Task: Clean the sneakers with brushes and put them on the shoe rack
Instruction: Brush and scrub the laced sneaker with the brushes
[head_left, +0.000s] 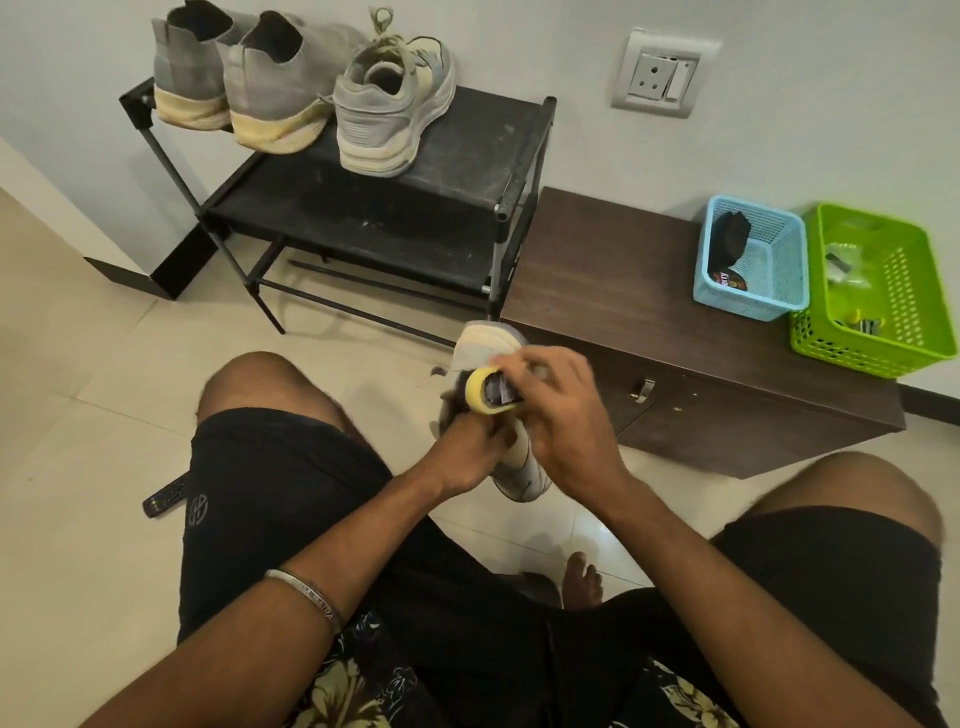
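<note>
I judge the cleaning step to be in hand: my left hand (470, 452) grips the sneaker (511, 467) from its near side, fingers curled round the upper, and holds it off the floor between my knees, with the toe or heel end rising beyond the grip toward the cabinet (649, 291). My right hand (566, 415) pinches a yellow applicator (488, 392) (a sponge-tipped polish or a brush, I cannot tell, as it is blurred), pressed against the shoe just above the left hand's hold.

The next move, as I see it, calls for working the applicator along the sole edge while the left hand turns the shoe, then carrying it up and away from the grip to the bare right part of the shoe rack (467, 150).

Counted: four sneakers in all, one in hand and three on the rack's top shelf (192, 78) (275, 93) (389, 109); one rack; one applicator; two baskets on the cabinet, far right of the grip, one blue (753, 291) and one green (883, 332); one remote (163, 496) on the floor left of the grip.
</note>
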